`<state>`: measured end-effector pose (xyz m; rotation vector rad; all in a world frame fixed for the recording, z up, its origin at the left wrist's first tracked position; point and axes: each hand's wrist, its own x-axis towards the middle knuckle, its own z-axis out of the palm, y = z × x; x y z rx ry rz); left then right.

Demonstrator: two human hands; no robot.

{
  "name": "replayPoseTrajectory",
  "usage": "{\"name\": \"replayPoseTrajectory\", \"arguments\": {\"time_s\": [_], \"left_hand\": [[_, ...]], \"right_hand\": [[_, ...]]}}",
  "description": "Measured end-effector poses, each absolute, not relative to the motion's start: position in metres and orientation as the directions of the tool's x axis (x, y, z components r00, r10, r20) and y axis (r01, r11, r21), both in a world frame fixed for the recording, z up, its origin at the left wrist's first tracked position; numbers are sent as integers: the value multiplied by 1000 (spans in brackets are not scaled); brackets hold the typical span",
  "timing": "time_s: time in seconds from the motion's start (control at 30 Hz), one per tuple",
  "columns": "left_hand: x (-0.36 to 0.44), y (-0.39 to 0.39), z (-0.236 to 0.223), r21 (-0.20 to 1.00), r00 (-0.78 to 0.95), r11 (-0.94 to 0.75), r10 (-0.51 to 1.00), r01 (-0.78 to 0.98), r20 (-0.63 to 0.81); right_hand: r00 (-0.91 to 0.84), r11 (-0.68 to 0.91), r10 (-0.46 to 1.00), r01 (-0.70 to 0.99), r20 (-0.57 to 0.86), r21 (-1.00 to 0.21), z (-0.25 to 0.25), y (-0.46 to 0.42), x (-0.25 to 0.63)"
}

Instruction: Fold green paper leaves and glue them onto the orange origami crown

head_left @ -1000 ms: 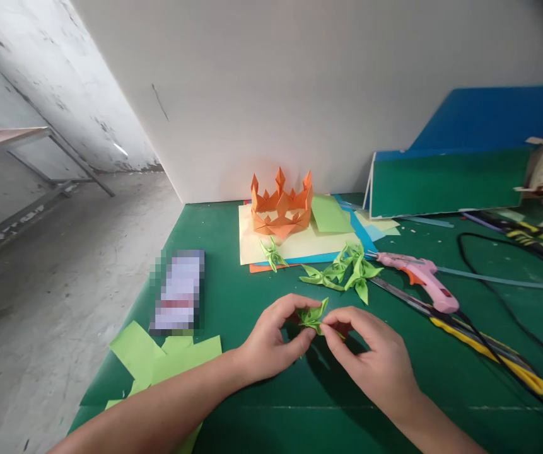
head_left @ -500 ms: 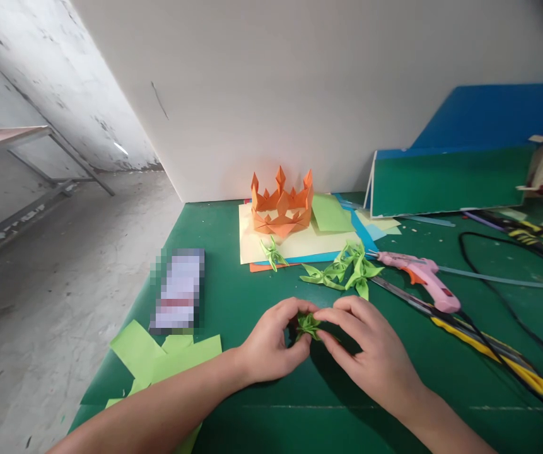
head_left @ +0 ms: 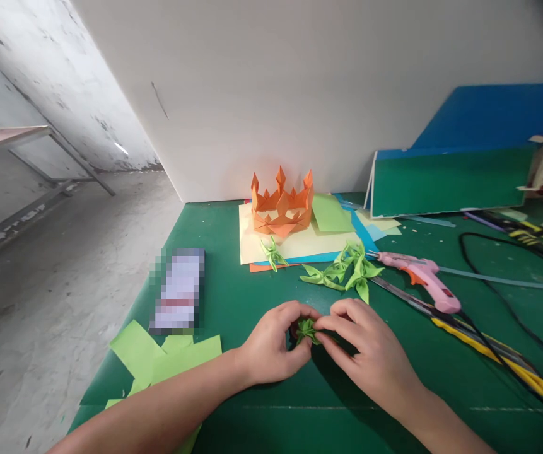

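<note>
A small green folded-paper flower [head_left: 306,330] is held just above the green table, pinched from both sides. My left hand [head_left: 278,343] curls its thumb and fingers around the left of it, hiding part of its petals. With thumb and forefinger, my right hand [head_left: 366,347] grips its right edge. Beyond my fingers lie several more green paper flowers [head_left: 359,268] in a cluster, and a single green flower [head_left: 274,253] rests at the front of the paper sheets.
An orange paper crown [head_left: 282,211] stands on cream paper [head_left: 247,236] against the white board. To the right lie a pink glue gun [head_left: 425,274], its black cable and a yellow-handled cutting tool [head_left: 489,353]. On the left are a blurred phone [head_left: 179,290] and green paper pieces [head_left: 181,359].
The flower has been turned so its petals gather toward me between my fingertips. My right hand has shifted slightly left and its fingers have closed in on the flower's edge.
</note>
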<state>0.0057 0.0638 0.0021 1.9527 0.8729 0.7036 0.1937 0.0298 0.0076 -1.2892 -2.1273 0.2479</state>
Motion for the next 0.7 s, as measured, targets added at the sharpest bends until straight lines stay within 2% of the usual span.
{"name": "replayPoseTrajectory", "arguments": {"time_s": [0.7], "left_hand": [[5,62,-1,836,646,-471,737,281,199]], "right_hand": [[-331,520,840,718,431,-463,7,29,186]]}}
